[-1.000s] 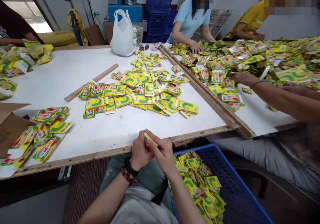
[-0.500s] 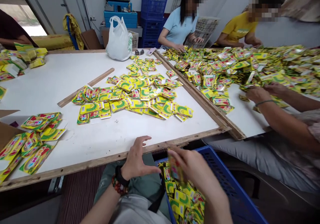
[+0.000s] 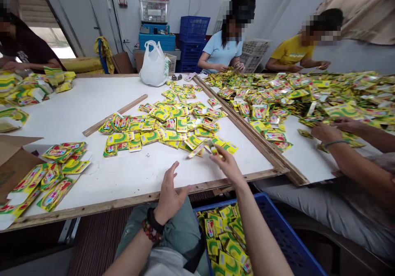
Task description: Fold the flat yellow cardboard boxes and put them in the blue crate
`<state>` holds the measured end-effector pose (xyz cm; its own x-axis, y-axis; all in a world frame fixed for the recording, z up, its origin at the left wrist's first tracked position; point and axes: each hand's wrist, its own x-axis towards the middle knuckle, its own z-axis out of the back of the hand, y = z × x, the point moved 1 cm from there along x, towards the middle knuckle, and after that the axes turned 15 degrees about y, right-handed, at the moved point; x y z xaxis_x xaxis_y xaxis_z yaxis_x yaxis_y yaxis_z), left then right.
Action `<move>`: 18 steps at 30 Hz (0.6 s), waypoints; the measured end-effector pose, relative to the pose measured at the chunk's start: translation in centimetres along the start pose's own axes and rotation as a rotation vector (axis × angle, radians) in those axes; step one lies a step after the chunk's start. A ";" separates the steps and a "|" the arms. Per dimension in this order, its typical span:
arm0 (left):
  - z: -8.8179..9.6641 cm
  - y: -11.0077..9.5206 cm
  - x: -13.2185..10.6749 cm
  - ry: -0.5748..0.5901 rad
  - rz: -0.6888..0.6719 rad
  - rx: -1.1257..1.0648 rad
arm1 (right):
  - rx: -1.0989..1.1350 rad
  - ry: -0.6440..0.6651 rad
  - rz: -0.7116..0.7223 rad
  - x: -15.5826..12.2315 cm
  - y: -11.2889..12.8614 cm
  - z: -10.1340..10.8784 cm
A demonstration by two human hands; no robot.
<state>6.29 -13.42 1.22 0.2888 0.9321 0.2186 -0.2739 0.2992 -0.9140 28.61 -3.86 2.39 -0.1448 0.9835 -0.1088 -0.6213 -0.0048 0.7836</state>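
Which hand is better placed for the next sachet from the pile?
Right, probably: the right hand reaches the sachet pile; the left hand is open, farther back by the table's wooden rim.

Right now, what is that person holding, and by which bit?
The right hand pinches a yellow packet by one end; the left hand is open and holds nothing.

Small packing workshop with bare white walls. Heaps of yellow sachets (image 3: 163, 128) cover a long, wood-edged white table (image 3: 77, 111), and seated workers (image 3: 222, 54) line its sides, handling them by hand. Stacked blue crates (image 3: 194, 31) stand against the far wall; a cardboard carton (image 3: 12, 165) sits at the table's near corner.
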 end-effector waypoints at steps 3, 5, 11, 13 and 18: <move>-0.1 -0.6 1.1 0.088 -0.073 0.048 | 0.463 0.263 0.179 -5.0 3.3 -5.3; 0.0 -0.6 1.4 0.131 -0.062 0.040 | 0.699 0.362 0.220 -7.2 5.2 -7.9; 0.3 0.6 0.2 0.041 0.039 0.150 | 1.063 0.244 0.126 -7.7 8.1 -10.2; 0.1 1.2 -0.3 0.018 -0.037 0.216 | 1.164 0.176 0.057 -7.5 8.6 -10.3; -0.2 1.6 -0.5 -0.062 -0.244 0.233 | 1.165 0.114 0.030 -7.8 9.5 -10.5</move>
<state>5.86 -13.40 -0.43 0.3170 0.8357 0.4485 -0.4079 0.5470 -0.7310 15.79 -13.49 4.31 -0.2524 0.9636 -0.0885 0.4560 0.1992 0.8674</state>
